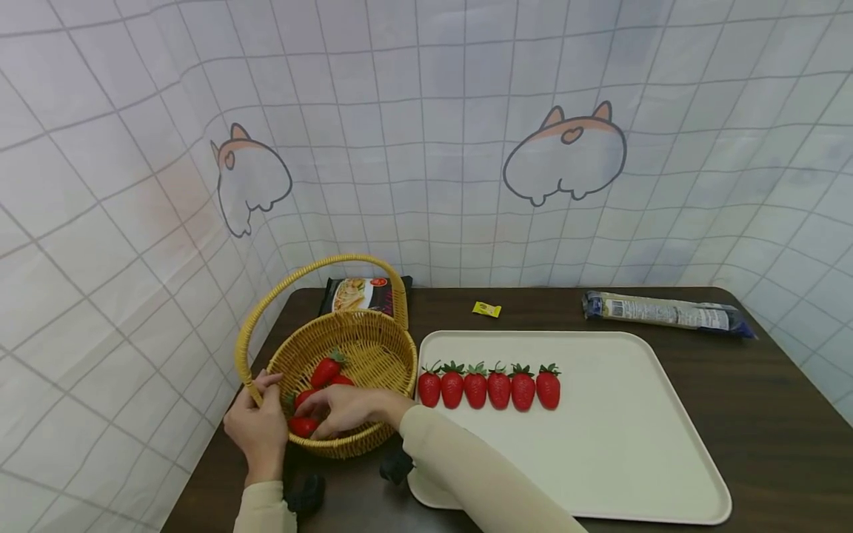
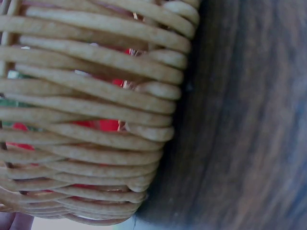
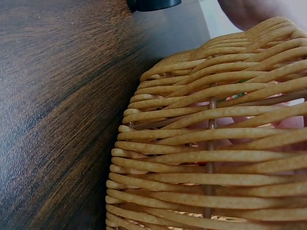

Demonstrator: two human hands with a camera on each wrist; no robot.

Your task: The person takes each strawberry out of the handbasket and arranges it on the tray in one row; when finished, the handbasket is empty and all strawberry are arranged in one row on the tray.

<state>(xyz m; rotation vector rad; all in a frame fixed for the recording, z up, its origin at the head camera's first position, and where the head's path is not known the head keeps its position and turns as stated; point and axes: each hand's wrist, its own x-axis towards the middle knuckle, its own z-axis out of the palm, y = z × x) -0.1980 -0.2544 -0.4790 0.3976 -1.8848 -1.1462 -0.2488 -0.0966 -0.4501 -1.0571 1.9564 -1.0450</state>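
A yellow wicker basket (image 1: 346, 448) with a tall arched handle stands at the left of the table, several red strawberries (image 1: 326, 371) inside. My left hand (image 1: 258, 426) grips its left side where the handle meets the rim. Reaching over the front rim, my right hand (image 1: 349, 409) has its thumb and fingers around a strawberry (image 1: 303, 426) low in the basket; part of that berry is hidden. Both wrist views are mostly filled by the woven basket wall (image 2: 96, 103), with red showing through the gaps. Through the weave in the right wrist view, fingers (image 3: 230, 132) show faintly.
A white tray (image 1: 600, 466) right of the basket bears a row of several strawberries (image 1: 499, 389), leaves pointing away. Behind stand a dark food packet (image 1: 363, 295), a small yellow wrapped piece (image 1: 487, 309) and a long blue-ended package (image 1: 666, 312). A gridded curtain (image 1: 453, 148) encloses the table.
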